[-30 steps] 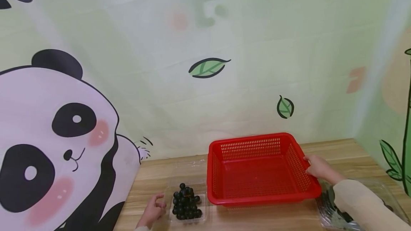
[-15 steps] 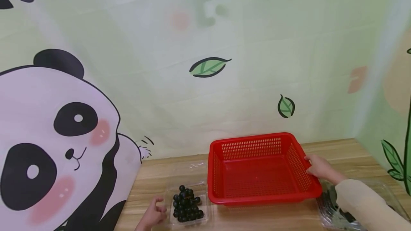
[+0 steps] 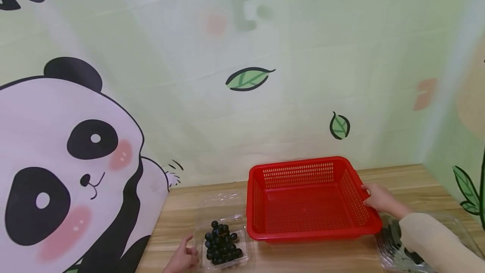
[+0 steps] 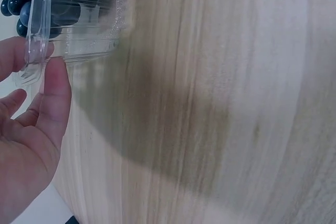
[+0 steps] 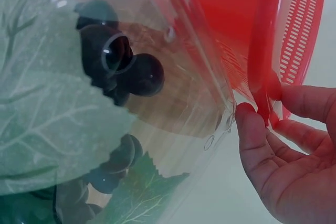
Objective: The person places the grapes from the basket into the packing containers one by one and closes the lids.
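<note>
A clear plastic box point(image 3: 244, 250) with its lid point(image 3: 219, 203) folded back lies on the table, holding a bunch of black grapes point(image 3: 221, 243). My left hand point(image 3: 182, 259) is at the box's left side; in the left wrist view its thumb and a finger point(image 4: 56, 95) pinch the box rim. To the right of the box is a red plastic basket point(image 3: 303, 210) with slotted walls and nothing inside. My right hand point(image 3: 380, 201) grips the basket's right rim, with thumb and fingers point(image 5: 307, 100) on both sides of the edge.
Below my right forearm sits another clear plastic container point(image 3: 386, 245) with dark grapes point(image 5: 142, 74) and green leaves point(image 5: 152, 187). Behind the wooden table point(image 3: 182, 205) hangs a pale green backdrop point(image 3: 189, 129) with a panda print.
The grape box has turned slightly, and my left hand has shifted a little lower along its side. The basket and my right hand keep their place while the head view drifts slightly.
</note>
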### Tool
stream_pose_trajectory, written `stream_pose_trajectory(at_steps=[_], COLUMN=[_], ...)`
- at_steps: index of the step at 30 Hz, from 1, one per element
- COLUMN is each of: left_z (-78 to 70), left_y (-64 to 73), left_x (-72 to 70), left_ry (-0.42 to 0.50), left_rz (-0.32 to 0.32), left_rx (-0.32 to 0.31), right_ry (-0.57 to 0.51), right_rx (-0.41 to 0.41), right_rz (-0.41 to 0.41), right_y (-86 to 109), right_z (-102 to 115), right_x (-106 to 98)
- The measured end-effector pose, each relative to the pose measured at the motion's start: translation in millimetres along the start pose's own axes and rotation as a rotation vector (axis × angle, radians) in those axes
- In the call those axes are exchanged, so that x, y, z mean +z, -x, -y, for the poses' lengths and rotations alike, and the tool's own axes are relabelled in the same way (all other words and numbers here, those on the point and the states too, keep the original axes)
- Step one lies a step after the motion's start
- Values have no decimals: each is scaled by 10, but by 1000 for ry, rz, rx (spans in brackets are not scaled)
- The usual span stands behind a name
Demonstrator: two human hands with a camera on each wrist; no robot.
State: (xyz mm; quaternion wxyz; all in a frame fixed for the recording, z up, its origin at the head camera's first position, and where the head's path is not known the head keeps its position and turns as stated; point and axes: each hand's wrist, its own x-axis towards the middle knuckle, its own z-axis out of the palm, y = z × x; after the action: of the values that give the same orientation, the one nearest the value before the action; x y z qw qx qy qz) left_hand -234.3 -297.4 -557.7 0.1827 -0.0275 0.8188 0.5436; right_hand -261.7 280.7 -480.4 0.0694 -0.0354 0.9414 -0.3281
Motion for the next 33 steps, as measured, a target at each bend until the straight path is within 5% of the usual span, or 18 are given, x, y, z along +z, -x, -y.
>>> stream_pose_trajectory(at_steps=[11, 23, 28, 33], left_z=[23, 189, 217, 268], left_y=[71, 54, 79, 87], left_x=[56, 73, 82, 94], left_ry=[59, 59, 139, 165], left_rz=[-1, -14, -3, 12], left_rx=[-39, -6, -60, -50], right_ry=[-43, -94, -83, 4], right_rx=[11, -20, -40, -70], right_rz=[5, -16, -33, -93], right_y=[-4, 3, 7, 23], right_z=[-55, -70, -82, -80], right_x=[28, 37, 53, 88])
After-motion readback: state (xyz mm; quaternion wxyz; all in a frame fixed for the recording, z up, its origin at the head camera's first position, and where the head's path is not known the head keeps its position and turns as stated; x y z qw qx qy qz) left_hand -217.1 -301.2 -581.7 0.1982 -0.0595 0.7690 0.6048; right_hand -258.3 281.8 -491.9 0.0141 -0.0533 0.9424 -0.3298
